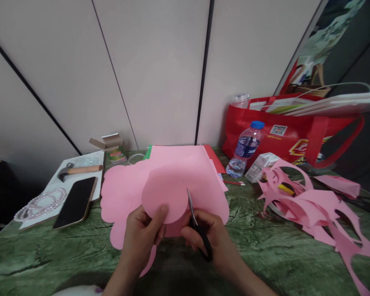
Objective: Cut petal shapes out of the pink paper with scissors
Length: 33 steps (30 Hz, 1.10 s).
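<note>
A rounded piece of pink paper (165, 191) is pinched at its lower edge by my left hand (143, 230), thumb on top. Black-handled scissors (200, 236) sit in my right hand (208, 234), fingers wrapped round the handles. Their blades point up along the right edge of the rounded piece; I cannot tell whether they touch it. Behind and under it lie pink sheets (185, 156) and several scalloped pink cut-outs (119, 193) on the green table. Fingertips of both hands are partly hidden.
At left lie a hammer (80, 170), a phone (76, 201) and a bead string (41, 203), with a small open box (115, 154) behind. At right are a water bottle (246, 148), a red bag (274, 135), a white carton (260, 166) and pink paper scraps (314, 205).
</note>
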{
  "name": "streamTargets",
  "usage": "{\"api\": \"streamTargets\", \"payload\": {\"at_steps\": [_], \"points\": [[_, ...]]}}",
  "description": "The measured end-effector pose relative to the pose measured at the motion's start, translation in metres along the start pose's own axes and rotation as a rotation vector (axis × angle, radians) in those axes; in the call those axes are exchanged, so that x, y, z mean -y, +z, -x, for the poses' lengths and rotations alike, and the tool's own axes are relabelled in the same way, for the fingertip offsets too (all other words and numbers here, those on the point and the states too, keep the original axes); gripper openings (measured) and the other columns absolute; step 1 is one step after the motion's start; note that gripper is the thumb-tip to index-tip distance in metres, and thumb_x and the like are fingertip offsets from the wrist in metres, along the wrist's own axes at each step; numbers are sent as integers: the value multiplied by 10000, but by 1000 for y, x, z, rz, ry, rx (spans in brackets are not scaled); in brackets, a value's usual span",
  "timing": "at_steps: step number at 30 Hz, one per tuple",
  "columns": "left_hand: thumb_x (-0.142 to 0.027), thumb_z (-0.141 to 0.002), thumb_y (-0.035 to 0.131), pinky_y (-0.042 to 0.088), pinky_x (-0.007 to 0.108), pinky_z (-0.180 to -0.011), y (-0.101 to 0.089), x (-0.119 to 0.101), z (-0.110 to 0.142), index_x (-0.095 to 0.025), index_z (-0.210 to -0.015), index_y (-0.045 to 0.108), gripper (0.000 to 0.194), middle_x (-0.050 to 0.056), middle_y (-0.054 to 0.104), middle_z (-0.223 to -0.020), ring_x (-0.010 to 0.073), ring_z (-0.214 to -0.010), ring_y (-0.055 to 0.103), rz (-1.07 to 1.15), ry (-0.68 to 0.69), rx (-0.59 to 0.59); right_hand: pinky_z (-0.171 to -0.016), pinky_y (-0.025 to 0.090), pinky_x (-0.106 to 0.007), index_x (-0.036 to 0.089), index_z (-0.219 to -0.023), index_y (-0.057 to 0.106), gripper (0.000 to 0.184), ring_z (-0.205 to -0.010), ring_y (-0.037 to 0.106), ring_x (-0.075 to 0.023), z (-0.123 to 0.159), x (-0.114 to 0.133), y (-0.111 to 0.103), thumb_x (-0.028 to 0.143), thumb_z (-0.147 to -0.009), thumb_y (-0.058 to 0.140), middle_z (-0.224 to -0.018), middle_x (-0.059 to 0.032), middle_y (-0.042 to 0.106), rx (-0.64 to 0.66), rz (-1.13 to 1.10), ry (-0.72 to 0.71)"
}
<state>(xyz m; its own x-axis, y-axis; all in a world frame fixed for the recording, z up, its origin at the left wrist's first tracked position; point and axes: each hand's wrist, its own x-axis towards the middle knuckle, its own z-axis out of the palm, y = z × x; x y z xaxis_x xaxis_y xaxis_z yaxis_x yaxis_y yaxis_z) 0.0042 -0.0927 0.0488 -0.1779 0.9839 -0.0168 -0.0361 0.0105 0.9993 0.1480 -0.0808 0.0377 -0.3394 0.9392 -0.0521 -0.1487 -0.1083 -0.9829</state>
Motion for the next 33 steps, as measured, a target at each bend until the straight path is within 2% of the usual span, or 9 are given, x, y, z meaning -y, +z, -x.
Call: {"api": "streamTargets", "payload": {"at_steps": [11, 17, 20, 25, 33], "points": [[-371, -761, 593, 186, 196, -360, 0, 0, -2, -174, -511, 417, 363, -90, 377, -335, 32, -318, 287, 38, 8, -31, -393, 277, -209, 174, -580, 514, 317, -383, 356, -72, 0, -3, -1, 443, -644, 668, -417, 68, 427, 11, 21, -6], [-424, -743, 591, 216, 184, -335, 6, -3, 0, -168, -526, 471, 356, -70, 428, -331, 46, -296, 327, 123, -40, -52, -372, 276, -199, 168, -587, 521, 319, -369, 354, -67, 1, -6, 2, 430, -621, 700, -429, 64, 435, 18, -12, -10], [-462, -712, 601, 222, 193, -316, 8, -5, 1, -155, -446, 481, 423, -42, 442, -326, 54, -274, 348, 73, -53, -54, -375, 282, -198, 168, -589, 522, 310, -374, 353, -68, 1, -8, 5, 414, -623, 707, -444, 58, 451, 40, -40, -16], [-461, -641, 655, 154, 200, -323, 7, -5, 2, -150, -343, 442, 481, -50, 354, -277, 37, -273, 280, -74, -99, -123, -409, 286, -206, 170, -615, 536, 281, -417, 367, -81, 1, -10, 4, 365, -602, 738, -469, 60, 458, 57, -55, -28], [-453, -591, 666, 121, 193, -307, 11, -9, 4, -169, -374, 422, 434, -76, 307, -281, 29, -270, 234, -108, -148, -105, -508, 292, -218, 142, -683, 566, 263, -542, 365, -98, -3, -8, -2, 256, -573, 776, -588, 45, 465, 43, -106, -104]]}}
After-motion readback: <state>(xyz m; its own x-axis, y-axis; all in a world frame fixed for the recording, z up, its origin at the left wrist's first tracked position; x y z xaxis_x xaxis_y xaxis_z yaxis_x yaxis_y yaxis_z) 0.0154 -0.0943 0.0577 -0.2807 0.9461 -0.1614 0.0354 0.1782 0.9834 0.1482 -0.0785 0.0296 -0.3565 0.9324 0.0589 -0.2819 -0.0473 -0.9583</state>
